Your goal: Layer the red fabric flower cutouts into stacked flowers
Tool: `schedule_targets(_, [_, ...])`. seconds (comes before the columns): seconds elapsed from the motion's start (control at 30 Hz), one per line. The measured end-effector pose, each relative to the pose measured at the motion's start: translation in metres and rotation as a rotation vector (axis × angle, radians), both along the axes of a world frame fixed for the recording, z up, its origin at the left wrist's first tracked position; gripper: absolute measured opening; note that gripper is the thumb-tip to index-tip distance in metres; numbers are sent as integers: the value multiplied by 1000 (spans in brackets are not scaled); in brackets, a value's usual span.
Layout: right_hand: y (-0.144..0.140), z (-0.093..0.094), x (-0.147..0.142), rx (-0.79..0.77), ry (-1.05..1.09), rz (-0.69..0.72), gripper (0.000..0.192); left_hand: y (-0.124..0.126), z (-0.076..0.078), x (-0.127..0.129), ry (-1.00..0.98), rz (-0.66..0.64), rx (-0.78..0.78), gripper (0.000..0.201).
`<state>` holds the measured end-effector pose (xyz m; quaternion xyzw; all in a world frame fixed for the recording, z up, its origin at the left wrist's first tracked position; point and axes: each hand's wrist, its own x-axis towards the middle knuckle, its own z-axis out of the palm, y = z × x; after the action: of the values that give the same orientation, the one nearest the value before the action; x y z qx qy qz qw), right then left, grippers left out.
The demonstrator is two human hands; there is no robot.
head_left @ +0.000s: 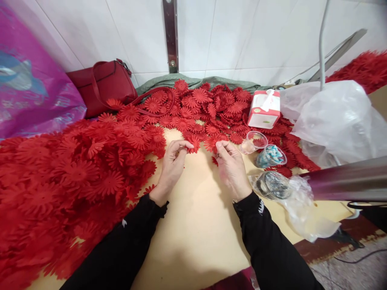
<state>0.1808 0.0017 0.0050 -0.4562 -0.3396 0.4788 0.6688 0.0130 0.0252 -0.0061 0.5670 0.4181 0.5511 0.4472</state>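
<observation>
Over the middle of the table, my left hand (173,166) pinches the edge of a red fabric flower (195,141) between thumb and fingers. A short gap to the right, my right hand (231,168) has its thumb and fingertips closed on another red flower (210,142). Both pieces are flat, with many narrow petals. Behind them lies a heap of the same red flowers (201,96), and a larger pile (75,173) spreads along the left side, close to my left forearm.
A tissue box (263,114), clear plastic cup (256,141), cup with blue-white material (270,156) and wrapped dark roll (275,185) stand right. A red handbag (104,86) and purple bag (33,80) lie left. A metallic cylinder (353,179) juts in beside white plastic bags (341,117).
</observation>
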Motion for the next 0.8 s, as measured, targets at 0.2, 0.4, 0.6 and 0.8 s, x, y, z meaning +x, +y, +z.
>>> schedule_targets(0.2, [-3,2,-5,2,-9,114,32,0,-6,5,-61,-68,-28,22])
schedule_targets(0.4, [-8,2,-10,44,-161,177,36,3,-6,8,-18,-86,-2,16])
schedule_targets(0.6, [-6,-1,-11,75,-336,129,26,3,-2,6,-25,-73,34,16])
schedule_targets(0.8, [-5,5,0,208,-460,-396,15,5,-8,8,-161,-36,-75,22])
